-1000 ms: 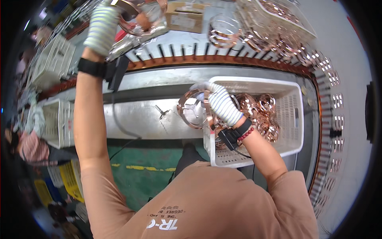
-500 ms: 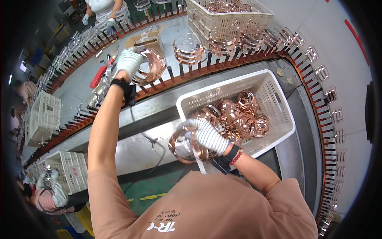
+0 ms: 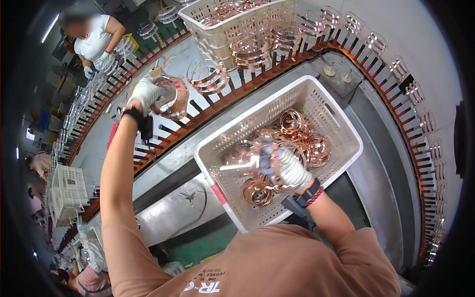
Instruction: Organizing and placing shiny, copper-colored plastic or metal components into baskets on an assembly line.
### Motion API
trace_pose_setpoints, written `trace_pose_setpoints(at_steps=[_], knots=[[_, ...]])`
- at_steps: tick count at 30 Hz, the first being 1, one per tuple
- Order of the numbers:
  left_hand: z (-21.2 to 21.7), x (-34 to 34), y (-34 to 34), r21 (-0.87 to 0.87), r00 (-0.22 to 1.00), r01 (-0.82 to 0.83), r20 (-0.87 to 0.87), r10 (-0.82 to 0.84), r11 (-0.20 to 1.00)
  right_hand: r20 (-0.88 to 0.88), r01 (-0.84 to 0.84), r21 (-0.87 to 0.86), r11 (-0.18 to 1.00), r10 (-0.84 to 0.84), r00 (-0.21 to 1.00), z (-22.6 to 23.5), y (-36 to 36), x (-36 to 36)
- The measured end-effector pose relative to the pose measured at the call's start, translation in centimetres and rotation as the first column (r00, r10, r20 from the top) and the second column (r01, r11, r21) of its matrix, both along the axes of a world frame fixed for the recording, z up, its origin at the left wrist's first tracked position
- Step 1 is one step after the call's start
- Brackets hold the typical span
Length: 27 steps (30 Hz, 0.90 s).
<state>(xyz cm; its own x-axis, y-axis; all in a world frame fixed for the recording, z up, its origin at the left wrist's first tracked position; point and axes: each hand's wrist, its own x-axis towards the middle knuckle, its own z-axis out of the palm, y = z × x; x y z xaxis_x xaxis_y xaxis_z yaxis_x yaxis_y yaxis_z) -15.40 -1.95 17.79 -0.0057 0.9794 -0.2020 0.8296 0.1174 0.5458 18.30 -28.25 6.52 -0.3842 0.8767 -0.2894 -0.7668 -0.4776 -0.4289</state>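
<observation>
My left hand (image 3: 147, 94) wears a white glove and is closed on the side of a bundle of copper rings (image 3: 179, 101), above the peg-lined rail. Over the white crate (image 3: 352, 143), my gloved right hand (image 3: 293, 171) is smeared by motion. A blurred, shiny copper ring (image 3: 240, 166) reaches out from its fingers; their exact grip is hard to make out. Beneath and beside this hand, several coiled copper rings (image 3: 295, 124) lie heaped in the crate. Another copper ring set (image 3: 210, 79) stands on the rail, right of my left hand.
The curved rail of dark pegs (image 3: 230, 101) bends around me, with ring sets hung along it. A second crate (image 3: 222, 42) full of copper rings stands behind it. At the far left a person in white (image 3: 99, 42) works by the rail; stacked crates (image 3: 69, 190) stand lower left.
My right hand has moved right and over the crate with the copper ring. My left hand still grips its bundle. The view has shifted, bringing the person in white further into sight.
</observation>
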Motion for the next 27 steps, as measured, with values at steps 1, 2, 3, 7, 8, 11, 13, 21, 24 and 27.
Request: trace_pose_setpoints(at_steps=[1, 2, 3, 7, 8, 11, 13, 21, 24, 27], knots=[[1.9, 3.3, -1.9, 0.184, 0.997, 0.057, 0.044, -0.066, 0.981, -0.025, 0.040, 0.091, 0.995, -0.038, 0.999, -6.0, 0.0, 2.6], [2.2, 4.5, -3.0, 0.356, 0.991, 0.071, 0.081, -0.106, 0.932, 0.154, 0.049, 0.085, 0.995, -0.062, 0.986, -5.2, 0.2, 4.1], [2.2, 4.4, -2.4, 0.317, 0.884, 0.016, 0.438, -0.161, 0.948, 0.075, 0.119, 0.016, 0.993, -0.119, 0.990, -5.1, 0.6, 5.3], [-1.3, -0.4, 2.4, -0.004, 0.606, -0.119, 0.792, 0.076, 0.993, 0.228, 0.360, 0.132, 0.923, -0.382, 0.895, -0.1, 3.1, 8.3], [-1.8, -1.5, 4.3, -0.005, 0.917, -0.022, 0.397, 0.022, 1.000, 0.323, 0.455, 0.090, 0.886, -0.459, 0.828, 0.3, 3.4, 9.5], [-2.3, 0.6, 8.2, -0.210, 0.874, 0.350, -0.278, -0.399, 0.913, 0.330, 0.523, 0.168, 0.836, -0.548, 0.769, 0.2, 3.2, 14.8], [-2.7, -0.2, 11.5, -0.595, 0.846, 0.022, -0.417, -0.332, 0.803, 0.421, 0.578, 0.094, 0.810, -0.559, 0.715, 1.4, 2.6, 15.9], [-1.2, 5.6, -2.1, 0.260, 0.769, 0.223, -0.639, -0.006, 0.940, 0.170, 0.542, 0.040, 0.839, -0.540, 0.824, 0.7, 3.9, 20.2], [1.6, 10.1, -10.5, 0.542, 0.780, 0.220, -0.597, 0.188, 0.811, 0.114, 0.409, 0.048, 0.911, -0.411, 0.904, -1.4, 6.3, 21.6], [-0.8, 16.2, -15.9, 0.317, 0.961, 0.206, -0.243, -0.131, 0.926, 0.062, 0.294, 0.102, 0.950, -0.301, 0.952, -2.7, 9.5, 20.5]])
